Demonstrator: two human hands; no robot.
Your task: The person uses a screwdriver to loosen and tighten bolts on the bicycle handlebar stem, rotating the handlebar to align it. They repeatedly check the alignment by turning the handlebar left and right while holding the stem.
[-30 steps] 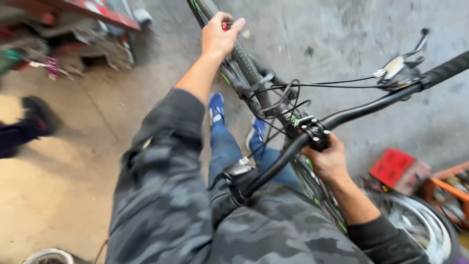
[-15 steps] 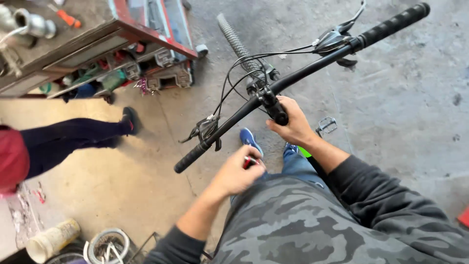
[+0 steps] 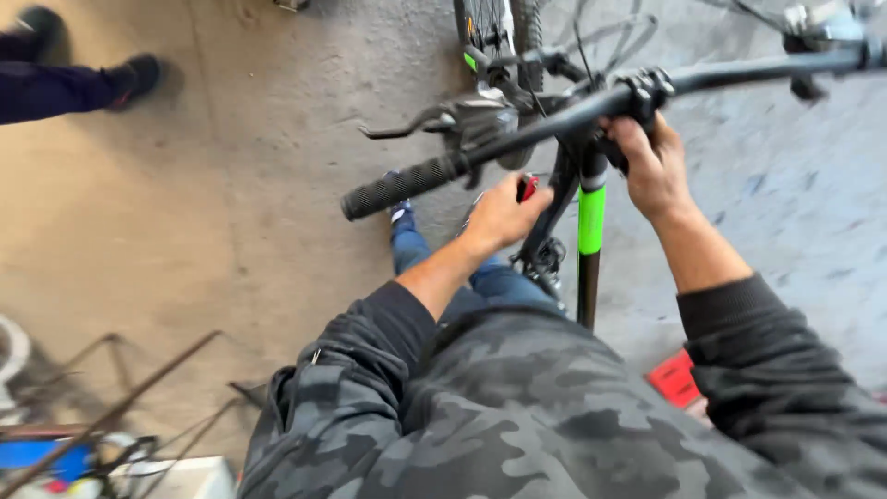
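View from the head camera, looking down past a grey camouflage sweatshirt [image 3: 517, 407]. Left hand [image 3: 499, 217]: its grip is pressed together around a small red-handled tool [image 3: 527, 188], held just below the handlebar and beside the dark frame tube; what the tool's tip meets cannot be told. Right hand [image 3: 651, 166]: its grip is wrapped tight around the black handlebar [image 3: 554, 120] at the stem clamp, fingers curled over the top. The handlebar runs slantwise across the upper part of the view, its ribbed rubber end [image 3: 397, 188] pointing to the lower left, with a brake lever [image 3: 407, 125] just behind it. Below the bar, a bright green fork leg [image 3: 591, 220] stands nearly upright between the two hands. The person's blue jeans and shoes [image 3: 402, 212] show under the bar on the concrete floor [image 3: 231, 185]. A red box [image 3: 674, 377] lies on the floor at the right. Farther off, the front wheel [image 3: 494, 23] and another person's dark leg and shoe [image 3: 74, 79].
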